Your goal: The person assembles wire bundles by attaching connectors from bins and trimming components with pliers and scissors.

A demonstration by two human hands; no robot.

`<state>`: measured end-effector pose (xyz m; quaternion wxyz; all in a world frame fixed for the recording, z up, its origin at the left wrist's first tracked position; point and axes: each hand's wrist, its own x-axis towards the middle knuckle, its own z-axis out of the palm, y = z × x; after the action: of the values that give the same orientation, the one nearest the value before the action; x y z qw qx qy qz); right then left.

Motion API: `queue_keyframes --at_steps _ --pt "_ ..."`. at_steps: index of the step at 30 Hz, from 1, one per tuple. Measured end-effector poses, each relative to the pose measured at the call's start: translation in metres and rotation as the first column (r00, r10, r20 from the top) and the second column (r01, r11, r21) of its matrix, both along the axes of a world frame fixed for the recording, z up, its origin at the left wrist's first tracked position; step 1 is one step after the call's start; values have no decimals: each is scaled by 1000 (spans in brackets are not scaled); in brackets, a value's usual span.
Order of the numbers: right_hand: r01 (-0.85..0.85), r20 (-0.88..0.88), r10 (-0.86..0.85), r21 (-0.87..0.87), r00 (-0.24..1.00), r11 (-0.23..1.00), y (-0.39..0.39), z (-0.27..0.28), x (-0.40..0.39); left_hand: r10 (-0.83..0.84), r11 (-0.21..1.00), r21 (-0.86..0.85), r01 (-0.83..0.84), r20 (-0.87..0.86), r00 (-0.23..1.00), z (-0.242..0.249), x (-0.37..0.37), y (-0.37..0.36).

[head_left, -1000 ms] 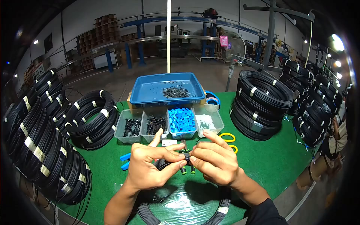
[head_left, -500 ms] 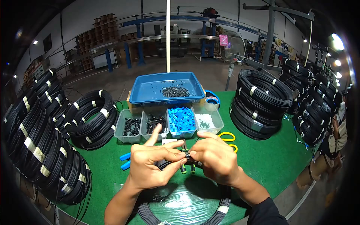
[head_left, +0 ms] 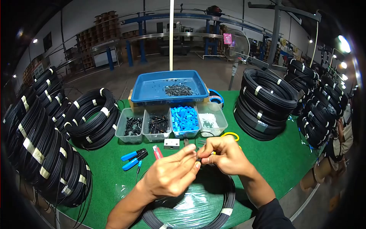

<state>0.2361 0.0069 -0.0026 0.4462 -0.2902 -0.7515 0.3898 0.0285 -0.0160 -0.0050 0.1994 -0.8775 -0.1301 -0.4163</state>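
Note:
Over the near middle of the table, my left hand and my right hand meet at their fingertips. Both pinch a small black piece; its exact kind I cannot tell, as fingers cover most of it. Beneath them lies a coil of black cable bound with white tape, with clear plastic film inside the ring. Left of my left hand, a thin cable ends in a blue connector. Yellow-handled scissors lie just beyond my right hand, partly hidden by it.
A blue-handled stripping tool, a red-handled cutter and a pale block lie ahead. Behind stand clear bins of black parts, blue parts and white parts, then a blue tray. Cable coils flank both sides.
My left hand's raised finger has come down and that hand has turned. The joined fingertips have shifted slightly right. The stripping tool and red-handled cutter now show; the green-and-black handles are covered.

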Motion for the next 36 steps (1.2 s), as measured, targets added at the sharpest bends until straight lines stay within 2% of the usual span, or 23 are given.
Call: queue_keyframes --at_steps 1,3,5,7,8,11,12,15,16,18,19,20,21,24,25,27,29,31,32,33,34,35,36 --pt "1 79 -3 15 997 1000 1 1 1 -4 999 35 6 -53 999 -3 0 2" --pt "2 233 -11 39 972 999 2 3 3 36 993 -114 -37 -3 999 -2 -5 7" --pt "40 112 -88 374 990 927 -2 4 -5 54 920 -388 49 248 967 5 -9 6" --pt "53 32 -103 693 994 719 4 2 -8 80 835 -519 183 443 893 9 -8 2" --pt "47 49 -152 822 987 567 5 2 -8 82 836 -520 179 439 895 11 -9 0" --pt "101 -45 -189 950 981 295 5 0 -15 79 792 -567 224 460 884 14 -11 -4" --pt "98 -53 -178 961 983 259 4 0 -15 61 820 -533 210 445 893 13 -10 -4" --pt "118 -49 -194 926 980 358 0 -1 -13 28 945 -319 65 278 960 17 -4 -10" --pt "156 -84 -161 843 983 514 -1 -4 -16 45 983 -181 -8 199 979 16 -3 -9" --pt "92 -74 -68 403 995 911 -6 -5 -11 68 997 28 -69 49 997 14 -2 -10" --pt "39 -72 -31 112 997 993 -6 -6 -8 67 994 92 -65 -24 997 14 -3 -10" --pt "-42 -91 45 36 995 998 1 -10 -4 69 992 112 -60 -75 995 11 -4 -8" --pt "-43 -92 47 38 995 998 -1 -7 -4 70 992 115 -61 -75 995 10 -5 -6" --pt "58 89 -112 467 990 883 -8 7 -6 49 988 -151 -38 70 996 14 -11 -1" --pt "73 51 -147 684 988 726 -6 5 -9 30 942 -333 48 226 974 16 -13 -2" --pt "74 11 -200 909 980 411 -5 8 -14 71 797 -574 189 399 914 15 -16 -7" --pt "72 -5 -191 936 982 346 -4 4 -16 101 742 -638 207 411 906 20 -13 -13" --pt "91 -37 -196 956 980 277 -2 0 -15 101 833 -535 137 392 915 17 -5 -17" --pt "69 -4 -181 931 984 357 0 -2 -13 121 901 -432 26 310 943 18 -2 -20" --pt "87 -37 -98 813 995 576 -2 -2 -12 155 957 -276 -95 203 967 18 3 -23" --pt "75 -28 -71 527 997 847 -7 -1 -10 121 988 -113 -110 96 988 18 2 -21" --pt "46 -31 -41 161 999 986 -12 1 -7 104 993 55 -103 -18 994 16 0 -17" --pt "-18 17 17 40 1000 999 -7 3 -1 74 991 118 -63 -92 993 13 -1 -13"
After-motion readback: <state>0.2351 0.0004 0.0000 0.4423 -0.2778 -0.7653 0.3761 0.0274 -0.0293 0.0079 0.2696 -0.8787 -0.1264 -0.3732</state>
